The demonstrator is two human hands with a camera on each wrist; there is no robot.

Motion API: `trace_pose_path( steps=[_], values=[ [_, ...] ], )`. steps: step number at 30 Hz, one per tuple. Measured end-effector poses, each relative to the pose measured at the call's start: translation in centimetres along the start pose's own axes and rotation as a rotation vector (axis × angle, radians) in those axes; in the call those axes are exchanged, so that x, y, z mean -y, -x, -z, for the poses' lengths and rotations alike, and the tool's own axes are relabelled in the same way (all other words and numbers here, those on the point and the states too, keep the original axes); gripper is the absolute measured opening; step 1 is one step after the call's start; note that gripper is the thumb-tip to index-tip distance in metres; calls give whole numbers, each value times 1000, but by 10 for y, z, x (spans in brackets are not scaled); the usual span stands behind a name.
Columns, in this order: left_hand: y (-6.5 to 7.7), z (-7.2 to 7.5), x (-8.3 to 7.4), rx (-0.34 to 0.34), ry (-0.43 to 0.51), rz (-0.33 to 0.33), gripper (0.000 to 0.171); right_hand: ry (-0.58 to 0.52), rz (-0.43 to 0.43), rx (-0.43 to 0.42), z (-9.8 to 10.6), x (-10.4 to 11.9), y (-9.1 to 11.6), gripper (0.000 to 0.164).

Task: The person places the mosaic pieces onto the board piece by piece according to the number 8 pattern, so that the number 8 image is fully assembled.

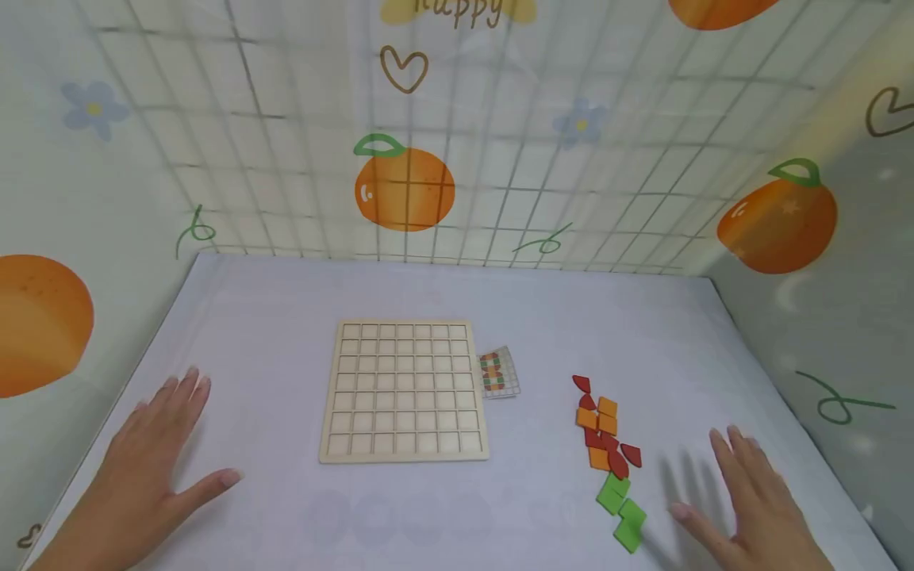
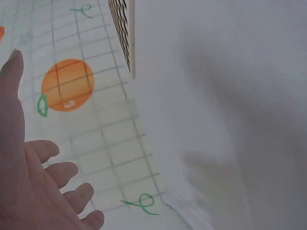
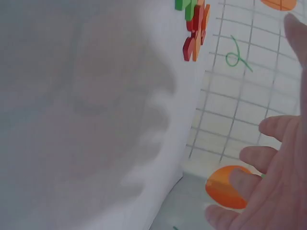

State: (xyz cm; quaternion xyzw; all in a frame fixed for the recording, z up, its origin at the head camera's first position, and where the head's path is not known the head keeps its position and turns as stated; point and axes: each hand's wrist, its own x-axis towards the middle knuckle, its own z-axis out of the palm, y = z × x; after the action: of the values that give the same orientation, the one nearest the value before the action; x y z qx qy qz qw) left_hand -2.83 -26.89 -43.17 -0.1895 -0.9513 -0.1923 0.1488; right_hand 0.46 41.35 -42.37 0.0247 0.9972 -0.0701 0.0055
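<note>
Holding nothing: left hand (image 1: 147, 460) and right hand (image 1: 757, 500) both released, fingers loose, touching no tile. Looks like pre-pick stage to me. Next move likely calls for a fingertip pinch on 1 thin tile. Tiles sit in a loose strip between board (image 1: 405, 382) and right hand: curved red tiles (image 1: 618, 465), orange tiles (image 1: 607, 407), green tiles (image 1: 630, 534) nearest. Board is pale, flat, 7 x 7 cells; pattern card (image 1: 502, 373) by its right edge.

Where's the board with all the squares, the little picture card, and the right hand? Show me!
Board (image 1: 405, 382), head view: on a bare middle square.
Picture card (image 1: 496, 372), head view: on its printed pattern.
Right hand (image 1: 766, 504), head view: on its back.
</note>
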Motion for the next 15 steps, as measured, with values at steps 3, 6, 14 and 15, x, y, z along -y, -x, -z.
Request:
trace_pose_path(
  steps=[3,6,14,15],
  values=[
    [-7,-1,-5,37,0,13,114,1,-45,117,4,4,-5,125],
    [-15,-5,-12,119,26,65,113,-18,-81,219,8,10,-11,122],
    [-41,-35,-36,394,119,116,120,-115,-90,341,5,31,-18,102],
    [-44,-38,-40,411,128,110,122,-122,-99,366,4,34,-19,99]
  ],
)
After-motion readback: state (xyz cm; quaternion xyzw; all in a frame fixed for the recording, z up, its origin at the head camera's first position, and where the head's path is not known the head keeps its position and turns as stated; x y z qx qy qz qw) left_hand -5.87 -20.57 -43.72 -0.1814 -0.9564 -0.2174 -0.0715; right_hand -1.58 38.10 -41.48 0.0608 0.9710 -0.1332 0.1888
